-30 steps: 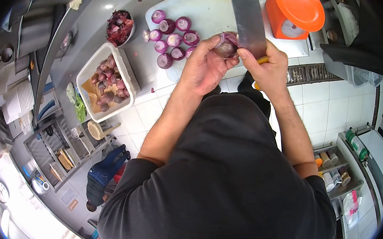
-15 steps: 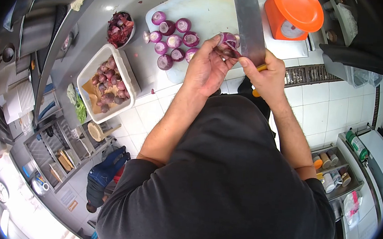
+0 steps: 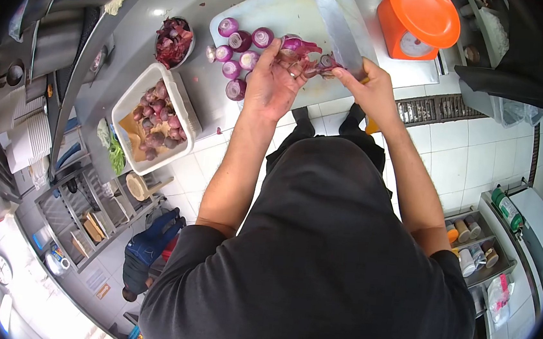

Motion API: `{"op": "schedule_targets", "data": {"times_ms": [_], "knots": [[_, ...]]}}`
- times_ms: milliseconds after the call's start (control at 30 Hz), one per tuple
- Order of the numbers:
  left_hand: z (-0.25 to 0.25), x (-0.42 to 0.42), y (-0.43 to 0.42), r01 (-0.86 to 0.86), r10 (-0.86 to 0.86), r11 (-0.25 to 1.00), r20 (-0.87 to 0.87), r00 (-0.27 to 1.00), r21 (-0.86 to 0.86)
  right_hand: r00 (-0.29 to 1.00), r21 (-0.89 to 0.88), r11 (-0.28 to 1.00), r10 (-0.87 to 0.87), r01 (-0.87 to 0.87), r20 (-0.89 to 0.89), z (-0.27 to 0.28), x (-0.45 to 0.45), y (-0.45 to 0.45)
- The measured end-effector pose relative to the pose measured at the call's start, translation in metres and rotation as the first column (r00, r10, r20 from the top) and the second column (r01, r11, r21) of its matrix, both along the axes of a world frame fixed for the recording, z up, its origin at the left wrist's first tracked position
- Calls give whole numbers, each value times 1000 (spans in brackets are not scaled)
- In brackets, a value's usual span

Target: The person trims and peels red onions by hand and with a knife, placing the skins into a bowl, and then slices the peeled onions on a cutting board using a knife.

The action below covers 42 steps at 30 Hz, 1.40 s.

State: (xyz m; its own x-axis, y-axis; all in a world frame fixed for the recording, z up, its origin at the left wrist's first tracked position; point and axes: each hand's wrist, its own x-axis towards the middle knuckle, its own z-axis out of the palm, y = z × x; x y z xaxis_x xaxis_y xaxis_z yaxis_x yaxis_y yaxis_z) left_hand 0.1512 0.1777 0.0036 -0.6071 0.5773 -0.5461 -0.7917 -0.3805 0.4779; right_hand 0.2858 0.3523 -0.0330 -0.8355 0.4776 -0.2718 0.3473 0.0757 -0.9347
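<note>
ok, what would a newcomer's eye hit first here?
Probably the bright orange dial scale at top right, beside the pale cutting board. Next, the broad steel knife in the right hand, slanting over the board, and the round purple onions clustered toward the board's left.

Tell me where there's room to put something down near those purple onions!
The board has a mostly bare patch beyond the peeled onions, left of the knife in the picture. A narrower strip lies between the knife and the orange scale. Some steel counter shows bare between the tub and board. It's crowded around the onions, left hand and right hand.
</note>
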Motion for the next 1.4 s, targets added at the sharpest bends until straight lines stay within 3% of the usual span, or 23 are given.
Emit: {"op": "schedule_targets", "data": {"times_ms": [133, 300, 500, 633, 833, 1033, 1400], "knots": [[-15, 1, -3, 77, -76, 996, 42, 996, -34, 981, 28, 1000, 12, -6, -191, -4, -16, 1], [-6, 10, 11, 96, -86, 987, 83, 993, -129, 984, -6, 999, 52, -54, -172, 0, -32, 1], [-21, 3, 7, 66, -74, 990, -58, 996, -124, 978, -124, 988, 70, -95, -195, 11, -17, -6], [-26, -5, 0, 42, -40, 986, 16, 999, -160, 991, -143, 989, 17, -36, -130, 15, -12, 1], [-22, -5, 3, 67, -62, 981, 33, 998, -181, 987, 86, 996, 37, -24, -154, -8, -21, 13], [-15, 2, 8, 67, -70, 985, -12, 997, -158, 995, 313, 946, 99, -84, -32, 8, -27, 9], [-12, 4, 4, 52, -53, 997, -23, 998, -63, 995, 346, 937, 70, -39, -76, 6, -28, 4]]}}
